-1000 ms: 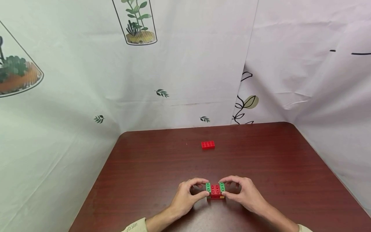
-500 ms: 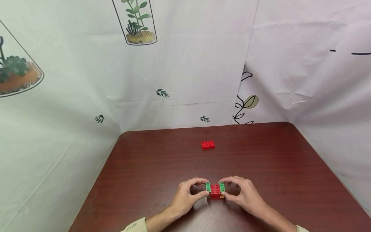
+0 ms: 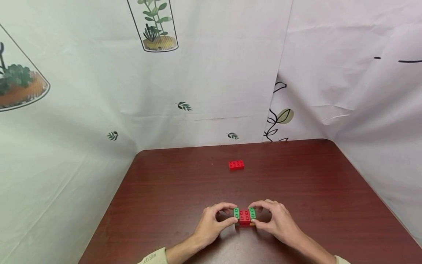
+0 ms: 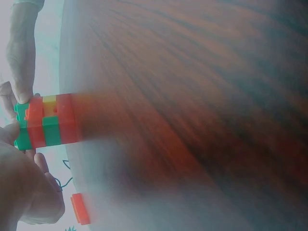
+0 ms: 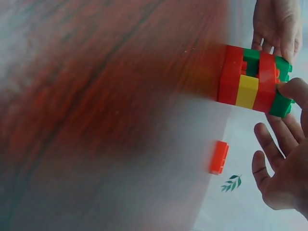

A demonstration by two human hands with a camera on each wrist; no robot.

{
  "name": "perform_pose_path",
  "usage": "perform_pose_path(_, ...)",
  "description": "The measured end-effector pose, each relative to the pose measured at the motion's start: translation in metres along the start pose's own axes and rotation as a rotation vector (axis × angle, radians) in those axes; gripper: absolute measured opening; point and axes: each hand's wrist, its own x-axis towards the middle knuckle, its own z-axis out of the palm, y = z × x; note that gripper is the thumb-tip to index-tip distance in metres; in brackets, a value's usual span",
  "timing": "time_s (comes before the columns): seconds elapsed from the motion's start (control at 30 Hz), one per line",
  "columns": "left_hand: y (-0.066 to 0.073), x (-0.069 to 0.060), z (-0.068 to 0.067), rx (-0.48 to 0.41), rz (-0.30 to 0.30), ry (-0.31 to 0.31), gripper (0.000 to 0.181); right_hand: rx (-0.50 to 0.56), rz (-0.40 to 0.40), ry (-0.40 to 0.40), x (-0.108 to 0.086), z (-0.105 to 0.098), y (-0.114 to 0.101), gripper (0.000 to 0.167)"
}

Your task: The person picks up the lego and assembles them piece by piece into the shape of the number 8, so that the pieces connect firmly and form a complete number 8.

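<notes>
A small stack of toy building bricks stands on the table between my hands. Its red bottom brick (image 5: pixel 231 74) carries a green brick (image 4: pixel 51 131) on the left and a yellow brick (image 5: pixel 247 91) on the right, with a gap between them. Another red brick (image 3: pixel 244 215) spans these two. On top sit a left green brick (image 3: pixel 236 213) and a right green brick (image 3: pixel 252 213), one at each end. My left hand (image 3: pixel 212 224) pinches the left top green brick between thumb and forefinger. In the same way my right hand (image 3: pixel 280 222) pinches the right one.
A loose red brick (image 3: pixel 236 165) lies farther back on the dark brown table (image 3: pixel 184 176). White cloth (image 3: pixel 211 73) printed with plants hangs behind the table and along its sides.
</notes>
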Motion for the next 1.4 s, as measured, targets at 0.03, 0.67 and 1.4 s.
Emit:
perform_pose_path(0.03,0.000,0.000,0.000,-0.001,0.001,0.000,0.032,-0.005,0.005,-0.003,0.000,0.000,0.000,0.043)
perform_pose_path(0.67,-0.004,0.000,-0.002,0.022,0.020,0.003,0.035,0.054,0.033,-0.019,0.001,0.004,0.000,0.042)
perform_pose_path(1.4,-0.001,0.019,-0.008,0.025,0.093,-0.025,0.032,0.213,0.074,-0.036,-0.002,0.004,0.004,0.037)
